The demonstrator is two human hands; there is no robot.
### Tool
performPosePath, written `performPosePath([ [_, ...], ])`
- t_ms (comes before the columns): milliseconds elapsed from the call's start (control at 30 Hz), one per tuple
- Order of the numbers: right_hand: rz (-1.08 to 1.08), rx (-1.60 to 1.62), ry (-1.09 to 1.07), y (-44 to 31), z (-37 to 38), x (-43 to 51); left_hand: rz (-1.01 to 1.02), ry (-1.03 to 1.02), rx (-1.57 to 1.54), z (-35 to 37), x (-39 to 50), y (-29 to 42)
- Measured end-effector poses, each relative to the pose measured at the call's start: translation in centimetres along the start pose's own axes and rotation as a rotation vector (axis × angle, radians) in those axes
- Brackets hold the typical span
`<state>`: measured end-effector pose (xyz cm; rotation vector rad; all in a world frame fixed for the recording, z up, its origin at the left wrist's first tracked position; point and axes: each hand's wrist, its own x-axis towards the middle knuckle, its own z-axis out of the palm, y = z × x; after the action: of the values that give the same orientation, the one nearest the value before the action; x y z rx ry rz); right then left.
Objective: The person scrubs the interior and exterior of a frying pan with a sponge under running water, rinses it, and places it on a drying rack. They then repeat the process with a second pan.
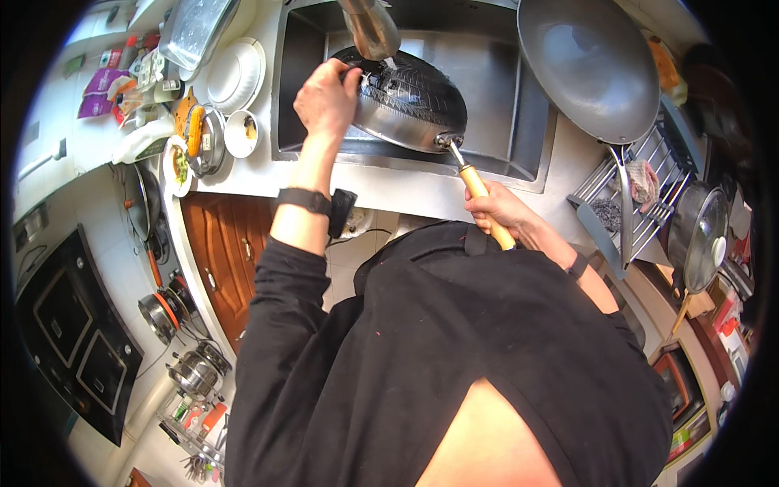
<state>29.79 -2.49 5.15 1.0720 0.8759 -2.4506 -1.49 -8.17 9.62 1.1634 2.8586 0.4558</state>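
Note:
A wok-like pan (pixel 414 91) with a dark patterned face and a silver band is held tilted over the stainless steel sink (pixel 493 103). My right hand (pixel 496 210) grips its pale wooden handle (pixel 476 182) close to my body. At the pan's far left edge, the fingers of my left hand (pixel 328 97) are curled around the rim, partly hidden from view. The faucet (pixel 368 30) hangs right above the pan, and a little water shows at its mouth. The dark face looks wet and shiny.
Right of the sink stands a large grey wok (pixel 587 67), near a metal rack (pixel 654 182) with cloths. Left are white plates (pixel 236 76), a small bowl (pixel 241 134), a spray bottle (pixel 143 140) and a glass dish (pixel 198 30). A lidded pot (pixel 700 237) sits far right.

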Motion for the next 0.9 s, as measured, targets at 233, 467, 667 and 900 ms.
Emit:
performPosePath([
  [233,-0.018,0.013,-0.007,-1.2,1.4,-0.5,0.671,-0.18,0.095,5.5,-7.4,7.4],
  [467,-0.052,0.067,0.007,-0.4,1.6,-0.6,0.267,-0.032,0.139,1.5,0.1,4.5],
  [667,-0.018,0.02,0.009,0.2,1.4,-0.4,0.193,0.036,0.13,1.7,-0.2,2.1],
  [900,-0.006,0.015,0.036,0.0,1.5,-0.6,0.609,-0.285,0.124,4.8,-8.6,8.0],
])
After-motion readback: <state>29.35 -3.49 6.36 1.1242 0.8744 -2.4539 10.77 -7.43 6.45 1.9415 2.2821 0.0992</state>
